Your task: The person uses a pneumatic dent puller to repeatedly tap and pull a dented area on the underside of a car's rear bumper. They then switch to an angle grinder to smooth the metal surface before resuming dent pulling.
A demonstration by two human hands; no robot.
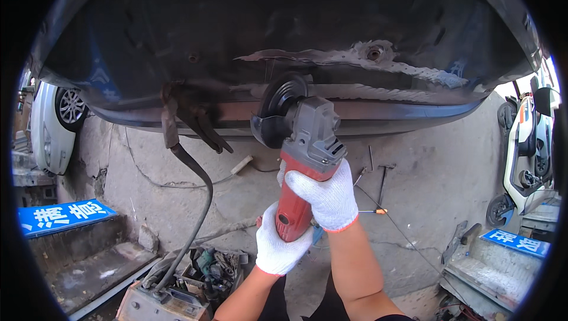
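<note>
In white knit gloves, my left hand (284, 250) wraps round the rear of a red-and-grey angle grinder (313, 132), while my right hand (325, 194) grips its body higher up. The grinder's dark guard and disc (275, 111) are at the lower edge of a dark car panel (284, 7), below a jagged, scraped grey strip (313, 56); whether the disc touches cannot be told. Left of the disc, a rusty metal clamp (171, 114) on a thick cable hangs from the panel's edge.
A toolbox (207, 274) and machine (154, 306) sit at lower left. Loose tools (384, 191) and cables lie on the concrete floor (414, 161). Steps with blue signs (109, 250) (485, 279) flank me. A white car (53, 126) stands left, a scooter (515, 185) right.
</note>
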